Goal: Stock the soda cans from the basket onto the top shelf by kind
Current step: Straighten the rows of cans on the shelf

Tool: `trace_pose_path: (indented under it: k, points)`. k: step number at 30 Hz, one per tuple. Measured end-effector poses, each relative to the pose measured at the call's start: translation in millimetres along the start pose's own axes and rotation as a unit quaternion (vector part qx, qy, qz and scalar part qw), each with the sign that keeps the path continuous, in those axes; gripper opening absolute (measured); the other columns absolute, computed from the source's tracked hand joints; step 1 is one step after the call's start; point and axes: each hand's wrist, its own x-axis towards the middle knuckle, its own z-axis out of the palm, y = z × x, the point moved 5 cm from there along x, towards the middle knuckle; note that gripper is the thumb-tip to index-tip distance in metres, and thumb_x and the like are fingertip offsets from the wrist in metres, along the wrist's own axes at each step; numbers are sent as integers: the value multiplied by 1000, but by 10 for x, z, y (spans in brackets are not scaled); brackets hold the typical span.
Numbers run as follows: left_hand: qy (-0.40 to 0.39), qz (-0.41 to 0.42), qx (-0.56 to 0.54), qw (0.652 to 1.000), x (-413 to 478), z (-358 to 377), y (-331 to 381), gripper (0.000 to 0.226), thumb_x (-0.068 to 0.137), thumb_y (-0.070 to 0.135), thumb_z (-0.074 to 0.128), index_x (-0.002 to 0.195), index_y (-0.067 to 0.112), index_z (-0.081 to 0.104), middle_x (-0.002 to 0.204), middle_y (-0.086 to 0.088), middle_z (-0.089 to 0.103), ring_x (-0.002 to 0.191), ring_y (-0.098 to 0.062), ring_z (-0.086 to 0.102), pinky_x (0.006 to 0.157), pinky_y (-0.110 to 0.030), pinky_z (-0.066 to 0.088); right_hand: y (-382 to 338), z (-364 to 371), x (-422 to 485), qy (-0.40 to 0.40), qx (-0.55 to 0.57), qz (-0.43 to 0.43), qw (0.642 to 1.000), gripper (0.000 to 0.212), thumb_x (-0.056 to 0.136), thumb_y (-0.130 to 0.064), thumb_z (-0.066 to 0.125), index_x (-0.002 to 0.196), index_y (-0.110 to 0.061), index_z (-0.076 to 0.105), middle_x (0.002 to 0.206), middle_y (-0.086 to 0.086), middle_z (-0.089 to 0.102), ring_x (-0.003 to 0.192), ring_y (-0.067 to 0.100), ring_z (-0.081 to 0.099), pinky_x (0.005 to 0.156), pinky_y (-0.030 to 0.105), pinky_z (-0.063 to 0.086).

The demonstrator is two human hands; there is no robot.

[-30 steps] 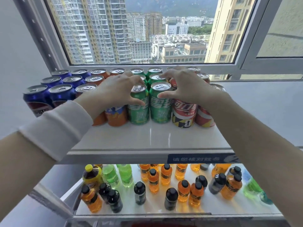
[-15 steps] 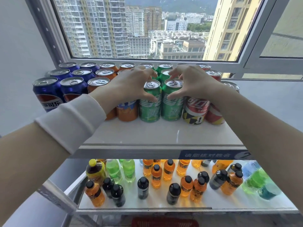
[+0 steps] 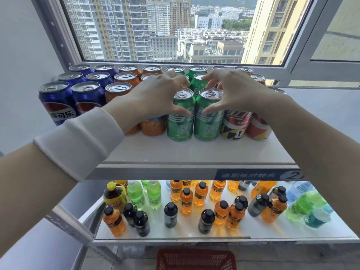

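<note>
A person's left hand (image 3: 153,100) and right hand (image 3: 239,94) arched over the front row of soda cans on the top shelf (image 3: 194,152) below a high-rise window (image 3: 165,36). Each hand curled round one upright can. The left thumb lay on the face of the left green can (image 3: 180,123) and the right thumb on the face of the right green can (image 3: 208,123), while the fingers of both hands dropped behind the rims. How hard they gripped could not be told.

The two cans stood side by side, touching, near the middle of the shelf's front row, their long axes vertical and directly beneath the fingers. Each hand was nearest its own can. Blue cans (image 3: 58,102) filled the left end, orange cans (image 3: 124,76) came next and red cans (image 3: 235,123) held the right end. The pair was therefore boxed in on both sides and by more green cans behind. The ways out appeared to be straight up or forward onto the bare strip along the front edge.

A white cuff (image 3: 78,141) covered the left wrist. Bottles (image 3: 187,199) crowded the lower shelf (image 3: 253,233), and the red basket (image 3: 194,259) sat below it, with no can showing in its visible part. That suggested the stocking was nearly done.
</note>
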Motion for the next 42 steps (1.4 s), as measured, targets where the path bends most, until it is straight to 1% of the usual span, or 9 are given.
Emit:
trace_pose_path:
  k: [6,10,18,20,25,29,34,39,42]
  points:
    - [-1,-31,-75,997,-215,-288,-381,75,72,48,68,137,23,39,137,-2,48,123,-20,47,97,-32,36,-320,-84,129,51,54,-34,997,73,73,-47,70,132,-12,45,125,4,56,103,8,47,92,25,42]
    - [-18,-82,-71,994,-445,-362,-824,73,70,40,73,133,18,44,132,-3,53,117,-19,50,90,-27,35,-664,95,362,41,59,-61,996,68,76,-45,69,130,-11,48,126,4,56,106,13,52,86,21,41]
    - [-7,-88,-24,996,-513,-200,-1080,72,72,44,72,133,20,43,135,-6,48,124,-23,44,99,-35,35,-922,373,652,3,11,-62,998,65,76,-44,70,130,-12,50,132,6,55,122,22,48,99,33,38]
    - [-9,-87,-34,996,-493,-168,-1099,71,71,45,73,131,20,45,131,-6,50,117,-21,48,94,-34,38,-921,370,662,10,18,-58,998,62,75,-43,71,126,-13,54,129,4,57,116,19,51,94,29,39]
    - [15,-82,-97,992,-496,-231,-1118,70,64,38,80,124,13,53,118,-2,58,93,-6,43,80,-20,32,-838,353,659,37,77,-33,996,50,65,-45,78,103,-19,57,106,-2,59,88,9,49,64,17,35]
    - [16,-75,-91,993,-506,-234,-1090,73,63,40,80,125,12,52,117,-3,60,93,-7,44,80,-21,33,-848,325,635,33,100,-23,994,54,60,-44,80,97,-19,50,94,-5,54,85,14,55,66,20,43]
    - [21,-66,-88,994,-559,-251,-1065,76,64,42,79,127,11,52,120,-4,59,94,-8,44,81,-22,34,-879,310,585,25,99,-23,995,57,58,-46,80,99,-18,51,94,-3,57,85,14,58,73,25,48]
    - [31,-64,-73,995,-623,-249,-1034,74,64,44,78,126,13,54,121,-4,58,96,-9,44,82,-22,32,-898,311,552,14,88,-26,996,57,60,-49,78,101,-20,51,97,-4,57,88,13,56,70,22,43]
    - [26,-68,-66,995,-638,-217,-1043,74,64,50,75,127,16,54,125,-4,54,109,-18,50,88,-25,34,-915,315,548,-2,74,-30,997,59,62,-48,78,107,-19,53,97,-6,57,90,13,56,69,20,40]
